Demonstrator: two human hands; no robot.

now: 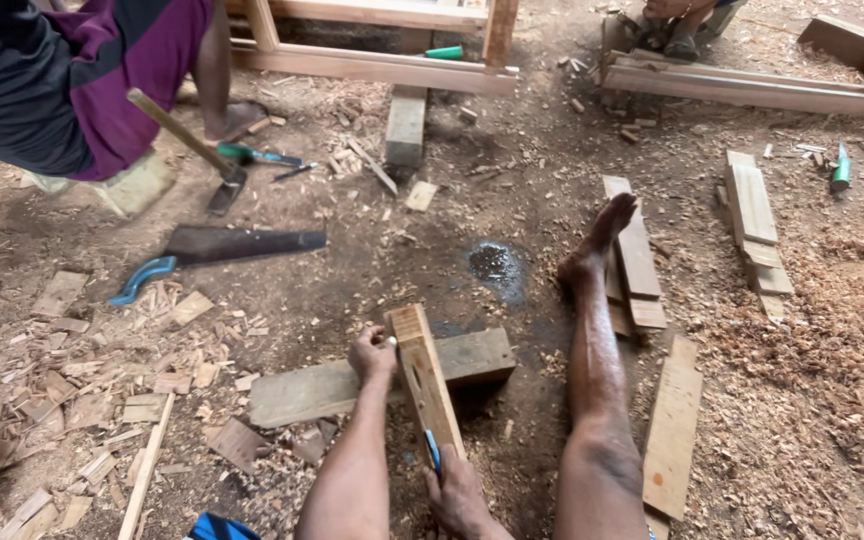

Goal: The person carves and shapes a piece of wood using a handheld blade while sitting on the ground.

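At the bottom centre of the frame, the right hand (457, 495) is closed around a blue-handled chisel (433, 450) set on a pale squared length of timber (424, 378). Just above, the left hand (372, 352) curls shut on the timber's far end. Steady work wants that firm grip, with the piece bedded on the grey plank (332, 390) crossing under it.

Single head-worn view, looking steeply down, close over sawdust-strewn floor (512, 190)
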